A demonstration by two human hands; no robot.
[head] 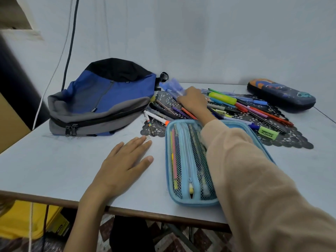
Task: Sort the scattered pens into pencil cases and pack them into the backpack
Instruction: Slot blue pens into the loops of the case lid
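A blue, grey and black backpack (pixel 101 99) lies zipped on the table's left. A light blue pencil case (pixel 183 160) lies open in front of me, with several pens under its mesh pockets. Scattered pens (pixel 241 106) cover a black lace mat (pixel 291 140). My right hand (pixel 192 100) reaches over the case and grips a bunch of translucent blue pens (pixel 172 88) at the pile's far left. My left hand (pixel 123 164) rests flat on the table, fingers straight. A dark patterned pencil case (pixel 280 95) lies closed at the far right.
The pale table (pixel 54 170) stands against a white wall. A green eraser (pixel 268 133) lies on the mat. A white-and-orange pen (pixel 156 118) lies between backpack and case. Cables hang behind the backpack. Yellow boxes (pixel 23 219) sit on the floor below the table's left edge.
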